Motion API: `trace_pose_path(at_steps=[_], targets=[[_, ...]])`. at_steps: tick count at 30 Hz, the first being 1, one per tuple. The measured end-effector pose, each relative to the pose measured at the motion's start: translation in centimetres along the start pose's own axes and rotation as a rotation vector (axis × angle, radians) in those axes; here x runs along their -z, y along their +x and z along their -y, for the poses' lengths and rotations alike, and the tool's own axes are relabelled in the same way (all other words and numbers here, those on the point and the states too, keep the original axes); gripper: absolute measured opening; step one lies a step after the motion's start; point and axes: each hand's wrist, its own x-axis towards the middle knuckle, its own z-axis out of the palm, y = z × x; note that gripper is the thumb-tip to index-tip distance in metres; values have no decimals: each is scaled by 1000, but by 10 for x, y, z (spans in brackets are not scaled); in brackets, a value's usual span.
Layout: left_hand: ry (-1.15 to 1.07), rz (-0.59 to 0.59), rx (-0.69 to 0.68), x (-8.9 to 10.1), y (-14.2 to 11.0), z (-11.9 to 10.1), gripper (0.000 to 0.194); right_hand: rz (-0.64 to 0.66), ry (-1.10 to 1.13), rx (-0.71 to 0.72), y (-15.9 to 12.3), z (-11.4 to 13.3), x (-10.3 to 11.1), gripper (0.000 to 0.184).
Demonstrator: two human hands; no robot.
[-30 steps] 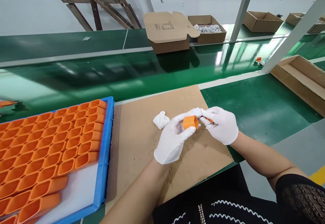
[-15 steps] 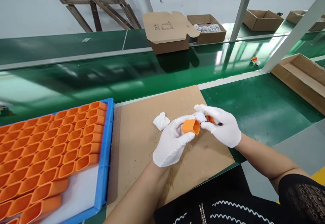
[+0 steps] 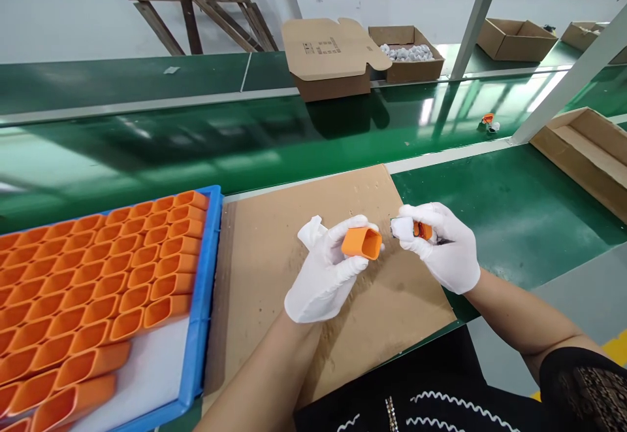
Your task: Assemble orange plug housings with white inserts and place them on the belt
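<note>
Both hands wear white gloves over a brown cardboard sheet (image 3: 264,295). My left hand (image 3: 321,282) is closed around an orange plastic sleeve (image 3: 353,242), whose open end faces right. To its right, my right hand (image 3: 448,246) pinches a small assembly (image 3: 404,228) with a white end and an orange part; my fingers hide some of it. A gap separates the assembly from the sleeve. Behind my left hand a crumpled white cloth or tissue (image 3: 310,231) lies on the cardboard.
At left, a blue tray (image 3: 198,347) holds rows of orange sleeves (image 3: 132,275). Beyond the cardboard runs a green conveyor belt (image 3: 220,164) with a small orange-and-white piece (image 3: 488,122) on it. Cardboard boxes (image 3: 330,85) stand behind; another box (image 3: 588,157) is at right, near a slanted post (image 3: 571,82).
My hands have drawn apart: the right moved right with the white-and-orange assembly, and the left shifted slightly left with the orange sleeve. The view has tilted slightly.
</note>
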Motion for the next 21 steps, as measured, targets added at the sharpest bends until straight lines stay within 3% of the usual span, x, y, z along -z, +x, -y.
trace_pose_path(at_steps=[7,12,17,21], targets=[[-5,15,-97,-6,3,-12,40,142,141,136,9,8,-1,51],[176,-51,-136,-9,2,-12,41,225,57,90,10,17,1,33],[215,-77,-107,-12,2,-13,39,141,22,189,4,11,1,55],[282,-89,-123,-13,1,-15,37,123,-68,221,-2,6,2,53]])
